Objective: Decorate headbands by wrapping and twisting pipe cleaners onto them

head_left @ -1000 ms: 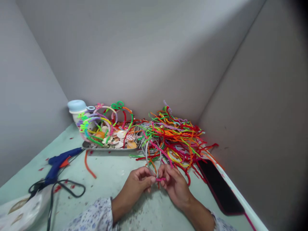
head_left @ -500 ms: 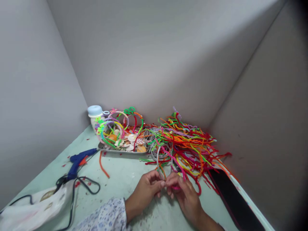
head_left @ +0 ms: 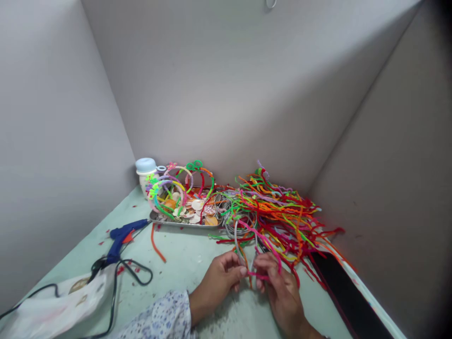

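Note:
My left hand (head_left: 223, 278) is closed, thumb against fingers, on one leg of a thin grey hoop (head_left: 236, 234) that stands up from the grip. A pink pipe cleaner (head_left: 265, 241) runs from the left fingertips across to my right hand (head_left: 280, 287), then loops up and back toward the pile. The right fingers are curled round it, close to the hoop's other leg. An orange pipe cleaner (head_left: 250, 281) hangs down between the hands. Whether it is pinched too, I cannot tell.
A heap of coloured pipe cleaners (head_left: 282, 207) lies behind my hands. Left of it, a metal tray (head_left: 187, 225) holds decorated headbands (head_left: 208, 176) and round cutouts. A white jar (head_left: 145, 176), a blue glue gun (head_left: 118, 240) with its cord, a plastic bag (head_left: 67, 301) and a dark phone (head_left: 346, 292) surround the workspace.
My right hand has drawn a little away from the left, and the pink pipe cleaner now spans the gap between them. The whole view has shifted slightly.

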A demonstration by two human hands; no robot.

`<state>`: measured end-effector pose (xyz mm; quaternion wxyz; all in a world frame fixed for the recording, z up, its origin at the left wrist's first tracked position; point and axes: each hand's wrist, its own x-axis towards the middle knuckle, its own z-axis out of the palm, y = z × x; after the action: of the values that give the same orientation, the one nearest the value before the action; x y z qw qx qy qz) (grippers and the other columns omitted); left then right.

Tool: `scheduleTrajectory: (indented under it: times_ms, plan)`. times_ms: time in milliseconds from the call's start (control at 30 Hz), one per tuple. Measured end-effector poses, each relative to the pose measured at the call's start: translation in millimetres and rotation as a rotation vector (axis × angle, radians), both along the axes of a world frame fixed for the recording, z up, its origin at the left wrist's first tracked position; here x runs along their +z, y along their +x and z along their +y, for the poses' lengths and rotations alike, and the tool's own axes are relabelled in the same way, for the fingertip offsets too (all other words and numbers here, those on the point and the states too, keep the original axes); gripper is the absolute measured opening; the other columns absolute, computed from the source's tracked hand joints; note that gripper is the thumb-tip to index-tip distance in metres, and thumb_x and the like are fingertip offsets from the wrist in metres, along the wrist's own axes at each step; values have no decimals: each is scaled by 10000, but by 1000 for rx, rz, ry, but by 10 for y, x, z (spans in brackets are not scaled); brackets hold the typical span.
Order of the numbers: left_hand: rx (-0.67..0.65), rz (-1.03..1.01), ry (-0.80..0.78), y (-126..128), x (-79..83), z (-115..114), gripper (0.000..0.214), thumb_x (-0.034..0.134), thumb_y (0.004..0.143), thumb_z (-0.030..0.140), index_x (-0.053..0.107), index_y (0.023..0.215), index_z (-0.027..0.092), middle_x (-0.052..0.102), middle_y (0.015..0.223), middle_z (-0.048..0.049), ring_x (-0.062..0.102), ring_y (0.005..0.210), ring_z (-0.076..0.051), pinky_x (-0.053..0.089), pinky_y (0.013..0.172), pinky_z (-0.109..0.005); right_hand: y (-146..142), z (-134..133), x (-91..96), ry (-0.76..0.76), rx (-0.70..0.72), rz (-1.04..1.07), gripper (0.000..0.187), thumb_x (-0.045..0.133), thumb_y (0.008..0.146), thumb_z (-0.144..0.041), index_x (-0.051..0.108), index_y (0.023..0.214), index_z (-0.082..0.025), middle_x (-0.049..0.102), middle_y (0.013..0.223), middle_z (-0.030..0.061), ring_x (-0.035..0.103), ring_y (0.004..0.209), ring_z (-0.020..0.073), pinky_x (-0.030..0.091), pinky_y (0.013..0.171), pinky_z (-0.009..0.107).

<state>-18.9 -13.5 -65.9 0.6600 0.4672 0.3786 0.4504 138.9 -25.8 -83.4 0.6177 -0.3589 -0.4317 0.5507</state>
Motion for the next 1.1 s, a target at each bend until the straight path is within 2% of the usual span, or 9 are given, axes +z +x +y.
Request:
scheduleTrajectory:
  times_ms: [67, 167, 267, 333, 467, 633, 733, 900, 1100]
  plan:
    - [3, -3, 3, -3, 1, -7, 377, 751, 679, 460, 554, 714, 141, 476, 549, 55, 382, 436, -54, 281, 422, -186, -13, 50, 45, -123, 11, 86, 318, 667, 788, -476, 714, 877, -174, 607, 677, 29, 459, 434, 79, 352, 385, 197]
    - [-5, 6, 15, -8, -12, -7, 374, 751, 679, 456, 551, 707, 142, 476, 557, 54, 377, 444, -54, 294, 427, -187, -8, 136, 115, -246, 36, 212, 313, 689, 763, -444, 685, 911, -169, 554, 563, -20, 376, 358, 47, 257, 328, 154]
    - [-9, 21, 11, -10, -34, -1, 376, 755, 671, 457, 553, 699, 140, 477, 561, 53, 370, 445, -54, 301, 431, -189, 17, 187, 156, -304, 38, 312, 284, 723, 709, -402, 682, 871, -172, 541, 549, -28, 385, 357, 58, 265, 321, 156]
    - [-3, 19, 0, -10, -50, 4, 381, 762, 662, 459, 560, 703, 139, 481, 567, 52, 368, 445, -53, 306, 434, -190, 27, 192, 162, -305, 46, 358, 228, 720, 710, -390, 673, 754, -171, 535, 552, -15, 421, 406, 77, 302, 347, 166]
    - [2, -2, -16, -9, -79, 10, 405, 772, 641, 481, 562, 709, 141, 464, 555, 59, 362, 441, -52, 315, 433, -190, 28, 163, 125, -202, 144, 354, 351, 666, 768, -432, 588, 546, -172, 479, 551, -2, 415, 464, 99, 298, 380, 194]
    - [4, -9, 11, -20, -102, 20, 399, 755, 665, 488, 572, 738, 141, 457, 549, 61, 373, 430, -51, 294, 422, -188, 46, 99, 13, -95, 303, 158, 430, 634, 807, -449, 563, 491, -166, 524, 633, 23, 406, 473, 97, 314, 454, 240]
    - [2, -11, 3, -27, -88, 19, 394, 745, 679, 484, 583, 771, 137, 510, 595, 40, 383, 434, -49, 295, 427, -190, 62, 35, -34, 51, 335, -63, 385, 575, 859, -445, 648, 587, -183, 553, 746, 46, 466, 558, 129, 378, 544, 279]
    - [-3, 8, 9, -33, -44, 11, 353, 707, 732, 457, 601, 837, 136, 555, 658, 18, 398, 437, -47, 278, 437, -192, 49, -50, -3, 338, 232, -371, 269, 541, 886, -392, 742, 769, -256, 562, 906, 74, 548, 814, 221, 451, 740, 359]
    - [10, -12, 14, -27, -37, 10, 315, 678, 770, 427, 616, 872, 136, 517, 620, 36, 375, 451, -51, 253, 453, -192, 71, -16, 0, 412, 162, -450, 170, 563, 876, -300, 731, 900, -299, 568, 935, 65, 558, 891, 232, 455, 799, 374]
